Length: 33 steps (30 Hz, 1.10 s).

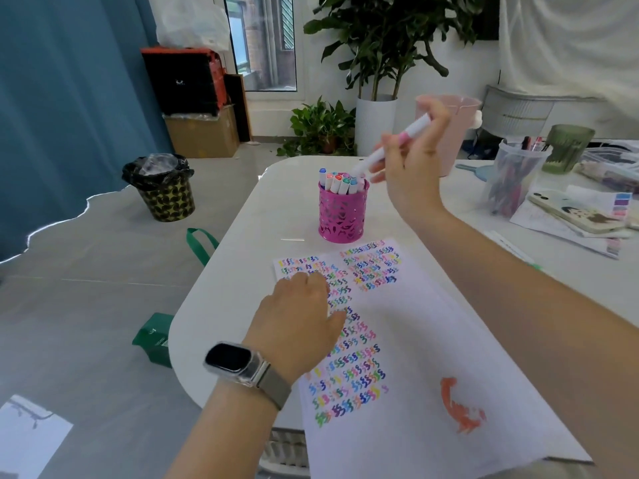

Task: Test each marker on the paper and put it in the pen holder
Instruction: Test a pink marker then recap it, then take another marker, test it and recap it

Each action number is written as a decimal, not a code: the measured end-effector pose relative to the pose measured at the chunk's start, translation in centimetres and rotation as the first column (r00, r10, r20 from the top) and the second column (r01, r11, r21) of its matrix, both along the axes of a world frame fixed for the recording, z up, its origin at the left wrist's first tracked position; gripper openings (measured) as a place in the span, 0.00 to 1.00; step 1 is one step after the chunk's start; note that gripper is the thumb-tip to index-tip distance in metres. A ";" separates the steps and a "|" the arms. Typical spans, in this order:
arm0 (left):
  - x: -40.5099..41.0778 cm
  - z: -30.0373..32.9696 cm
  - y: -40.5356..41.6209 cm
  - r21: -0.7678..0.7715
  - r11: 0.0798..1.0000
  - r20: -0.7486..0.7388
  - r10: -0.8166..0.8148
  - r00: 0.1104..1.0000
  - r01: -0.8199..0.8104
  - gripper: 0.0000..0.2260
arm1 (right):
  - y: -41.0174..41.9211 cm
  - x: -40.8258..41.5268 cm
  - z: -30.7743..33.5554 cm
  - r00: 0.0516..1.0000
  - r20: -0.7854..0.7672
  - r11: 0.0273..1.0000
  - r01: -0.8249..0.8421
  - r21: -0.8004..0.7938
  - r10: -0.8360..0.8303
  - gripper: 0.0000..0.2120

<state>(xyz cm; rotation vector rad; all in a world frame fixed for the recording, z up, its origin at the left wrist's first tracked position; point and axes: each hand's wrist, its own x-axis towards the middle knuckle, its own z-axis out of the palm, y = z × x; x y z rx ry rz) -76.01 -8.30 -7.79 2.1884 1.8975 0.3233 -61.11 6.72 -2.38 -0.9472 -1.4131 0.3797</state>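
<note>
A white sheet of paper (425,357) covered with rows of coloured squiggles lies on the white table (242,271). Behind it stands a pink perforated pen holder (340,216) with several white markers in it. My right hand (411,167) grips a white marker with a pink band (397,143), tilted, its lower end at the holder's rim among the other markers. My left hand (301,319), a watch on its wrist, rests flat on the paper's left part with its fingers spread.
A clear plastic tub of pens (515,178), a phone (574,210) on papers and a green glass (567,146) sit at the right. A pink bucket (453,129) stands behind my right hand. A bin (162,188) and a green bag (155,337) are on the floor left.
</note>
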 end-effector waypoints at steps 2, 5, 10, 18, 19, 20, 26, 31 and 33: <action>0.1 -0.4 0.1 -0.075 0.997 -0.105 0.000 0.994 -0.008 0.18 | 2.3 -0.9 0.2 0.985 0.166 0.997 0.058 -0.055 -0.048 0.17; 0.1 -0.6 0.0 -0.125 0.992 -0.171 0.005 0.985 -0.026 0.17 | 4.0 -2.1 -0.6 0.888 0.452 0.987 0.134 -0.088 -0.080 0.18; -0.4 -0.2 -0.2 -0.215 0.976 -0.138 0.005 0.990 -0.035 0.17 | 5.7 -2.2 -2.5 0.759 0.648 0.984 0.153 -0.091 -0.058 0.16; -0.5 -0.2 -0.5 -0.224 0.975 -0.134 -0.018 0.991 -0.012 0.17 | -0.3 3.9 -3.6 0.795 0.577 0.980 0.195 0.048 -0.187 0.16; -0.4 -0.2 -0.5 -0.224 0.974 -0.140 -0.021 0.990 -0.011 0.17 | -1.9 5.6 -4.5 0.743 0.622 0.956 0.290 0.032 -0.247 0.16; -0.3 -0.2 -0.4 -0.224 0.975 -0.146 -0.023 0.989 -0.011 0.17 | -3.3 7.3 -5.6 0.642 0.714 0.909 0.417 -0.018 -0.280 0.17; -0.2 -0.2 -0.6 -0.222 0.975 -0.150 -0.016 0.989 -0.018 0.17 | -5.8 12.5 -10.0 0.320 0.947 0.522 0.805 -0.283 0.021 0.29; -0.3 -0.3 -0.8 -0.209 0.978 -0.127 -0.015 0.992 -0.012 0.16 | -5.7 11.4 -9.3 0.270 0.957 0.645 0.751 -0.140 -0.107 0.13; -0.3 -0.5 -0.8 -0.193 0.981 -0.129 -0.015 0.992 -0.010 0.16 | -5.7 10.7 -9.0 0.391 0.915 0.663 0.711 -0.233 -0.098 0.12</action>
